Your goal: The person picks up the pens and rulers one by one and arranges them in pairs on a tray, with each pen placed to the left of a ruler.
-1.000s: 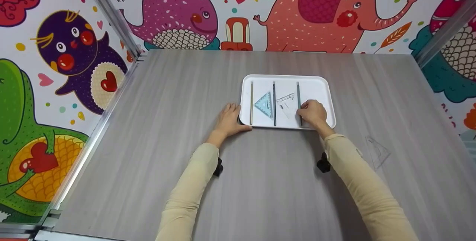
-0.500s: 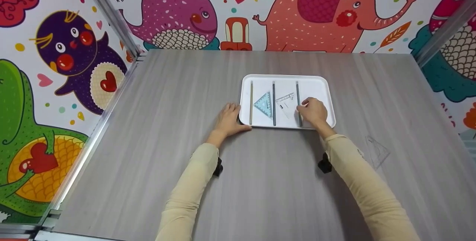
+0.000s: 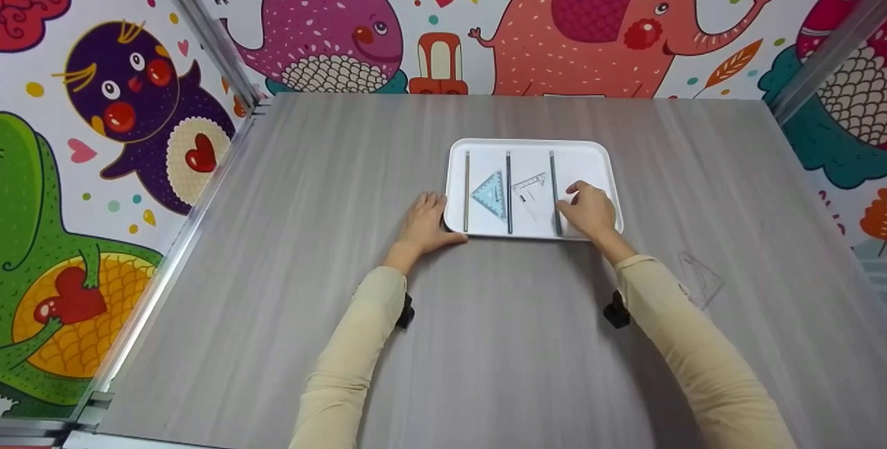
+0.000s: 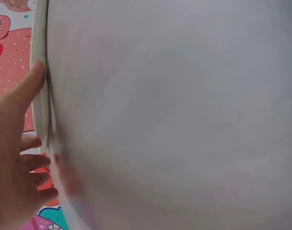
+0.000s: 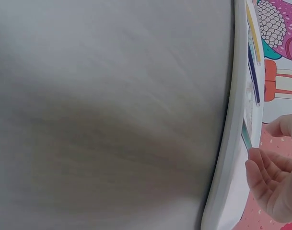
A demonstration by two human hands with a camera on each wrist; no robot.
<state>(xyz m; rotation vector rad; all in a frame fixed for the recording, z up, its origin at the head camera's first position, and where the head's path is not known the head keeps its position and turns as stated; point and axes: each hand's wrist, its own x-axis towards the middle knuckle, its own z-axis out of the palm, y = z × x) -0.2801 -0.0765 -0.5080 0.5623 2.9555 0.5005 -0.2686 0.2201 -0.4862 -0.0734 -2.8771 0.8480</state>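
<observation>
A white tray (image 3: 589,158) holds three upright-lying pencils: a yellowish one (image 3: 466,192), a dark one (image 3: 509,192) and a teal one (image 3: 554,179). Between them lie a light-blue set square (image 3: 490,196) and a clear set square (image 3: 531,194). My left hand (image 3: 423,222) rests at the tray's near left corner, its thumb on the front rim. My right hand (image 3: 589,212) hovers over the tray's right part, fingertips at the teal pencil's lower half. In the right wrist view, thumb and fingers of that hand (image 5: 277,179) stand apart, fingertips by the pencil's end.
Another clear set square (image 3: 701,279) lies on the grey table (image 3: 485,352), beside the right forearm. Patterned walls rise behind the table and along its left side. A metal rail (image 3: 159,262) borders the left edge.
The right thumb and fingers have spread from the teal pencil, and the right hand has shifted slightly right. The left hand stays at the tray's corner.
</observation>
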